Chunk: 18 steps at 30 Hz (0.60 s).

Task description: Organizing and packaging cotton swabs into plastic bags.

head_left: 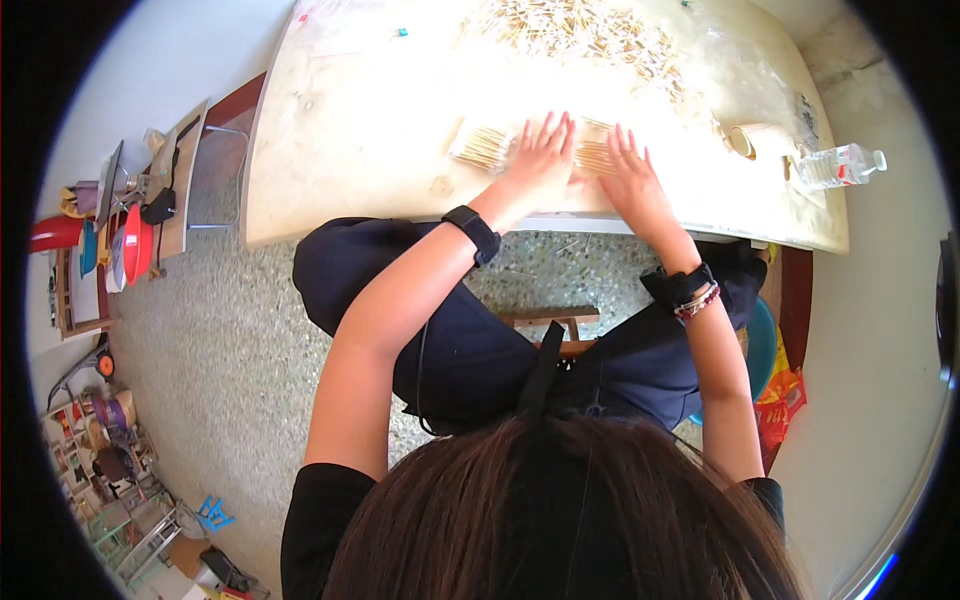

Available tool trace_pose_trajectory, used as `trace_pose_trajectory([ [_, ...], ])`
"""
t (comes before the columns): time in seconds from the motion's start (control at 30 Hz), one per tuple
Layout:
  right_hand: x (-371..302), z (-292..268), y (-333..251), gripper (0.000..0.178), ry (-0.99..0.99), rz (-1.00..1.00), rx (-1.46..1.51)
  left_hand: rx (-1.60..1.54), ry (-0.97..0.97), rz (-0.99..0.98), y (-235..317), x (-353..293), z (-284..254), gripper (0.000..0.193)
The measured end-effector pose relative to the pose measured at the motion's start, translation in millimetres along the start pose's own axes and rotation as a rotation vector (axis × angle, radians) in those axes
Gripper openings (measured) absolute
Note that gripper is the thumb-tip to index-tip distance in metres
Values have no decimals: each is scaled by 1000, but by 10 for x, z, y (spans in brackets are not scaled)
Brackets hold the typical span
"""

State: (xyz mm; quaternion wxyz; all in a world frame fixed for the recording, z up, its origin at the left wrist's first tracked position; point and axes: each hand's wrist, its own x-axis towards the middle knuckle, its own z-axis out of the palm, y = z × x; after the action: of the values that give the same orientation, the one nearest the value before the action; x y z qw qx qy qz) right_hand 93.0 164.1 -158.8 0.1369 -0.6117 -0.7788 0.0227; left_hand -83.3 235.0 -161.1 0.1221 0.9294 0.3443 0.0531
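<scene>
My left hand (540,165) lies palm down near the front edge of the pale table (350,130), its fingers stretched out and apart. It rests on or just over a flat bundle of thin wooden sticks (482,147), which look like cotton swabs in clear wrapping. Beside it, my right hand (638,190) is also spread, next to more sticks (594,157) that show between the two hands. My palms hide part of both groups. Farther back is a loose, overexposed pile of similar sticks (600,40).
At the table's right lie clear plastic bags (760,90), a tan roll-like object (741,142) and a clear bottle (840,167) on its side. Below the table, a teal basin (762,345) and a red-yellow bag (783,405) are beside my right leg. A side table (185,170) stands left.
</scene>
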Motion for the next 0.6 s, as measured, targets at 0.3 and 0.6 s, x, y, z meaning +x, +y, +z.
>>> trace_pose_trajectory([
  [0.3, -320, -125, 21, 64, -57, 148, -29, 122, -98, -71, 65, -231, -197, 80],
  [0.6, -345, 39, -107, 75, 0, 198, 24, 128, -28, -60, 80, -230, -83, 76],
])
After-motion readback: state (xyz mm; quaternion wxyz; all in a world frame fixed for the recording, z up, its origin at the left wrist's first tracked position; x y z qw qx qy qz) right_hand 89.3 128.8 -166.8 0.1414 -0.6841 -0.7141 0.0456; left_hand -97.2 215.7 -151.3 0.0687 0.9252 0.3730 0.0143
